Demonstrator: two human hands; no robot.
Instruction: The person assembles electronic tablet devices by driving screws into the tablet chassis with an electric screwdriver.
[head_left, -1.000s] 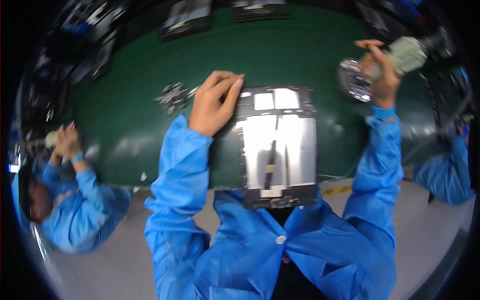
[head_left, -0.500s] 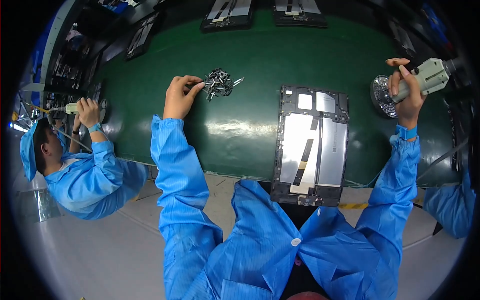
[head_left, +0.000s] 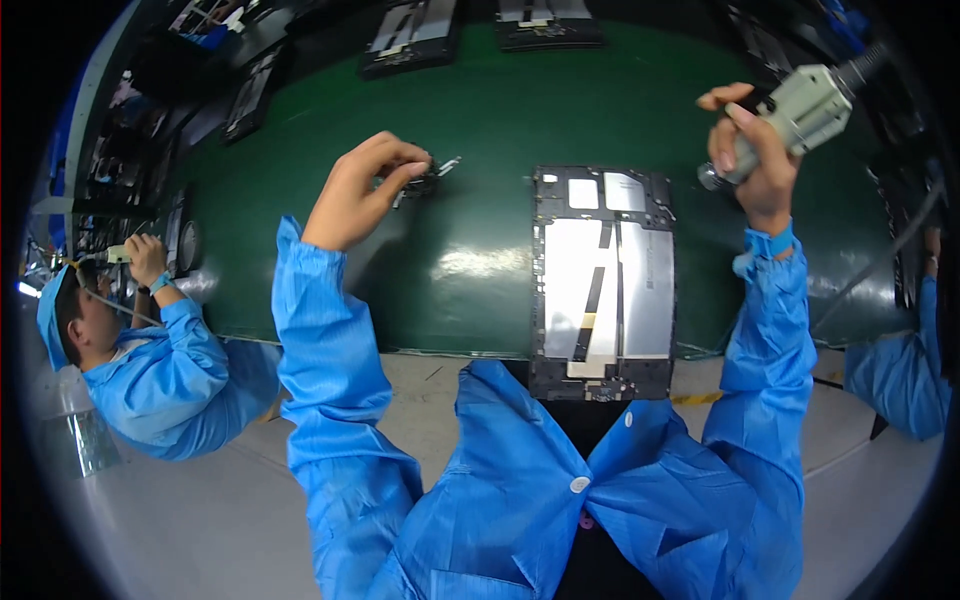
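Power tool (head_left: 812,110), one, in right hand (head_left: 766,172)

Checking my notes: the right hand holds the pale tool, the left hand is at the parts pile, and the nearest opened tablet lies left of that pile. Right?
The head view shows the nearest opened tablet right of the parts pile, not left. The right hand does hold the pale tool, and the left hand is at the pile.
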